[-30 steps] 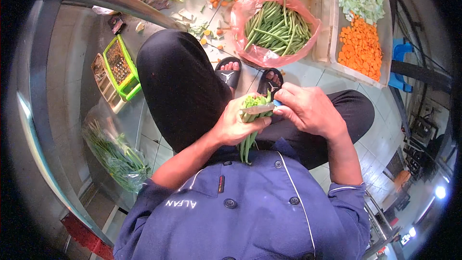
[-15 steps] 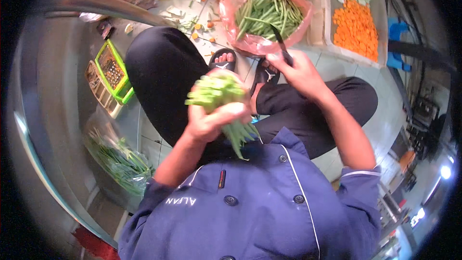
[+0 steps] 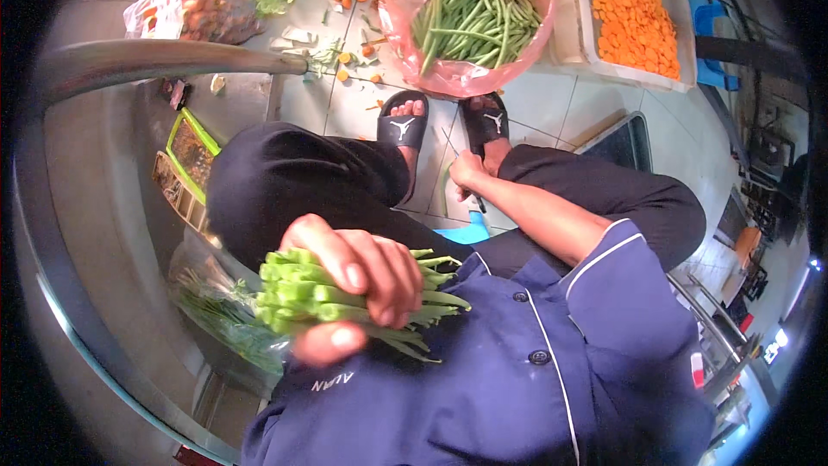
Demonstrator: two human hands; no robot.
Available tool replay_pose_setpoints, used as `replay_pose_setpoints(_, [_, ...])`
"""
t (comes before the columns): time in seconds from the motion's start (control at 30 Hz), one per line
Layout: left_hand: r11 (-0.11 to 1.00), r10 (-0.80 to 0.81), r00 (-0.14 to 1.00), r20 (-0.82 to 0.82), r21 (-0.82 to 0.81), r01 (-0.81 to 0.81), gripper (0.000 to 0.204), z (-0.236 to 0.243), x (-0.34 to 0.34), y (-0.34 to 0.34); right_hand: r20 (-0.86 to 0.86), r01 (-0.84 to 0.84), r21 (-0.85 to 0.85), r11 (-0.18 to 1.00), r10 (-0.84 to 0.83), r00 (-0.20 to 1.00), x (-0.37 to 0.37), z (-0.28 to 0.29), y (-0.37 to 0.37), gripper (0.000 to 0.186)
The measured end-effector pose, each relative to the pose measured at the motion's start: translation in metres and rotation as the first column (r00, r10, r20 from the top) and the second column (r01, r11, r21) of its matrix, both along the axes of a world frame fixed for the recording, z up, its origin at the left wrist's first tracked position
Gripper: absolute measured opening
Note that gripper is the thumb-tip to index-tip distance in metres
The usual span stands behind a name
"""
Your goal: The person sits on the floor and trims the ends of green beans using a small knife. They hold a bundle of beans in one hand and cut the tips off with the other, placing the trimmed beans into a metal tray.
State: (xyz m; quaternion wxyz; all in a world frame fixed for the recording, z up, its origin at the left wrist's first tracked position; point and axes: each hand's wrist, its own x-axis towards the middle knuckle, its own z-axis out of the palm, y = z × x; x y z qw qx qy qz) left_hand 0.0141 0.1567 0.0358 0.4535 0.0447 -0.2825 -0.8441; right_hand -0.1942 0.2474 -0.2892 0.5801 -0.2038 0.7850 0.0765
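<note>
My left hand [image 3: 377, 272] is wrapped around a bundle of green beans [image 3: 293, 293], cut ends to the left, held close over my dark-blue jacket. My right hand [image 3: 474, 173] reaches down between my legs, closed on a knife [image 3: 448, 137] whose thin blade points toward my feet. A blue plastic object [image 3: 466, 229] shows on the floor below that hand, partly hidden. Beyond my sandals, a pink plastic bag [image 3: 397, 22] holds many long green beans [image 3: 474, 22].
At back right is a tray [image 3: 630, 78] of sliced carrots and chopped cabbage, beside a blue stool [image 3: 720, 69]. Carrot bag [image 3: 194, 4] and scraps lie back left. A metal rail [image 3: 172, 62], green grater box [image 3: 185, 151] and bagged greens [image 3: 224, 315] are at left; a dark-rimmed tray [image 3: 617, 142] at right.
My left hand has pulled the bean bundle down and left toward my body, turning it sideways. My right hand has moved away from the bundle, down between my legs with the knife.
</note>
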Motion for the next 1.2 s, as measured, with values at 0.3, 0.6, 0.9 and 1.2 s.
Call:
replay_pose_setpoints(0.3, [0.985,0.043,0.886,0.462,0.127,-0.115,0.037,-0.001,-0.008,0.030,-0.140,-0.162,-0.081,0.984,0.150,0.979,0.006,-0.034,0.015,0.046])
replay_pose_setpoints(0.6, [0.955,0.254,0.665,0.703,-0.291,-0.057,0.038,-0.004,-0.032,0.029,-0.136,-0.453,-0.793,0.407,0.607,0.783,-0.057,0.171,-0.089,0.025])
replay_pose_setpoints(0.9, [0.946,0.281,0.677,0.680,-0.315,-0.076,0.035,-0.003,-0.051,0.026,0.167,-0.082,-0.868,0.490,0.442,0.881,-0.089,0.396,-0.069,0.018])
replay_pose_setpoints(1.2, [0.896,0.361,0.689,0.629,-0.439,-0.068,0.035,-0.015,-0.058,0.022,0.385,0.118,-0.831,0.543,0.410,0.827,-0.065,0.363,-0.046,0.016])
